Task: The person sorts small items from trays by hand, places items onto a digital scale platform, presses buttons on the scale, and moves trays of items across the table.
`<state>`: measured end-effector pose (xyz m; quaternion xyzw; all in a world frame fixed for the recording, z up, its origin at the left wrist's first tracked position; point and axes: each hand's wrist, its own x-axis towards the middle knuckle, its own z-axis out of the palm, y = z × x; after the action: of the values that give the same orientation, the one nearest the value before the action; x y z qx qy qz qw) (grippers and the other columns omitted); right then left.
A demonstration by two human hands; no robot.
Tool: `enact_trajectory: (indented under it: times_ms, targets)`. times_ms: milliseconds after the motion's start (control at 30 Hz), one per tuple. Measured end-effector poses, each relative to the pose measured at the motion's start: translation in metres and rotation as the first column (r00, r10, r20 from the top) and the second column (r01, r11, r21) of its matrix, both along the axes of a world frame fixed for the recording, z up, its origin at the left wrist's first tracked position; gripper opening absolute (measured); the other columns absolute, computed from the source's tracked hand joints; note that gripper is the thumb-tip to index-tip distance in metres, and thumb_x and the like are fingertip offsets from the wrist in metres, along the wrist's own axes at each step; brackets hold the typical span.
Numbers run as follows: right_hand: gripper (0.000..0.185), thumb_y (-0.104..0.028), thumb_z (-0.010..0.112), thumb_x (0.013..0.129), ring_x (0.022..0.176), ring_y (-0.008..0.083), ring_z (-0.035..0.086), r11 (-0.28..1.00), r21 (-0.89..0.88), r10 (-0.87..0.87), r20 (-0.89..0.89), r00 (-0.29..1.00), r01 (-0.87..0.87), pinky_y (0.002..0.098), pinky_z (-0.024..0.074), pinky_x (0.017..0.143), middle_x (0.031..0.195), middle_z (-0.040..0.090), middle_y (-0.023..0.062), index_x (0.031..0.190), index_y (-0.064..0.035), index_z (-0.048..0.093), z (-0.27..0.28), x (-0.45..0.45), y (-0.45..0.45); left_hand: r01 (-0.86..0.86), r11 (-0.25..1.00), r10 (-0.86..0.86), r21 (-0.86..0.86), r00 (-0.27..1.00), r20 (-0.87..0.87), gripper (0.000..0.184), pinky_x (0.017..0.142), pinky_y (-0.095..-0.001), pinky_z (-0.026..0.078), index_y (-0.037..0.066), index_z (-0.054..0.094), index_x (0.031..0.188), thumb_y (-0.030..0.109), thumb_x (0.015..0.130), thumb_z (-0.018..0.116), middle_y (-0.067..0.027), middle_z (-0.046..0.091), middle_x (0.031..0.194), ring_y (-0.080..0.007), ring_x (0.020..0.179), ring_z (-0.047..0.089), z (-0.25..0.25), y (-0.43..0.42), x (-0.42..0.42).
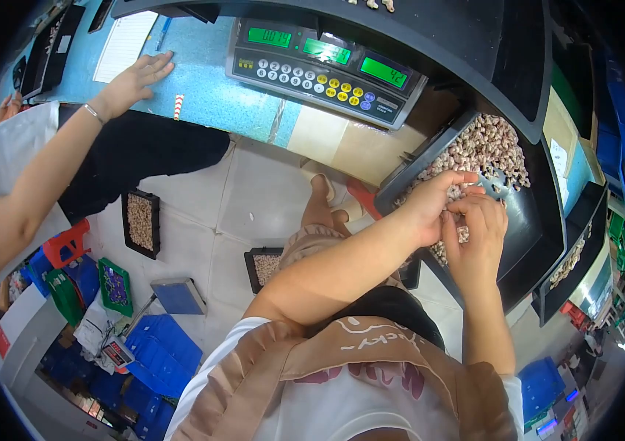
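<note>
My left hand is cupped palm up over a black tray, with some small pinkish-white pieces in it. Close against it on the right, my right hand has its fingers curled over that palm. Its fingertips touch the pieces there; whether they pinch one is hidden. A heap of the same small pieces fills the far end of the tray, and more lie below my hands.
A counting scale with green displays stands on the blue table. At left, a co-worker's hand rests near a paper sheet. Small trays of pieces stand on the floor. Another black tray is at right.
</note>
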<state>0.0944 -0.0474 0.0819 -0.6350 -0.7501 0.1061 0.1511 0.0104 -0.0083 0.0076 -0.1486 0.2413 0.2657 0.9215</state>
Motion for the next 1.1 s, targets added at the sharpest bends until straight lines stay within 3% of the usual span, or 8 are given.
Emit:
enact_trajectory:
  times_ms: [500,567,1100]
  targets:
    - [0.020,-0.008,0.065,0.073,0.093,0.0291,0.052,0.996,-0.016,-0.088,0.003,0.996,0.088,0.0417,0.0354,0.089,0.090,0.057,0.0098,0.092,-0.0064,0.060,-0.003,0.008,-0.002,0.014,1.000,-0.014,0.028,1.000,-0.003,0.028,0.095,-0.0379,0.040,0.006,0.056,0.107,0.025,0.089,0.049,-0.0121,0.058,0.110,-0.0233,0.104,0.054,-0.003,0.001,-0.001]
    - [0.021,-0.009,0.064,0.075,0.093,0.0290,0.052,0.996,-0.017,-0.092,0.066,0.994,0.093,0.0420,0.0352,0.089,0.090,0.057,0.0098,0.095,-0.0059,0.061,-0.004,0.010,-0.002,0.017,0.999,-0.017,0.042,1.000,-0.006,0.027,0.095,-0.0384,0.040,0.006,0.056,0.107,0.025,0.089,0.049,-0.0121,0.058,0.110,-0.0235,0.105,0.054,-0.003,0.001,-0.001]
    - [0.016,-0.009,0.064,0.075,0.093,0.0288,0.053,0.996,-0.019,-0.084,0.058,0.995,0.085,0.0420,0.0354,0.090,0.088,0.057,0.0097,0.090,-0.0058,0.062,-0.005,0.009,-0.001,0.012,0.999,-0.011,0.036,1.000,-0.013,0.027,0.093,-0.0386,0.041,0.006,0.054,0.108,0.025,0.089,0.049,-0.0122,0.058,0.111,-0.0233,0.104,0.054,-0.005,-0.001,0.000]
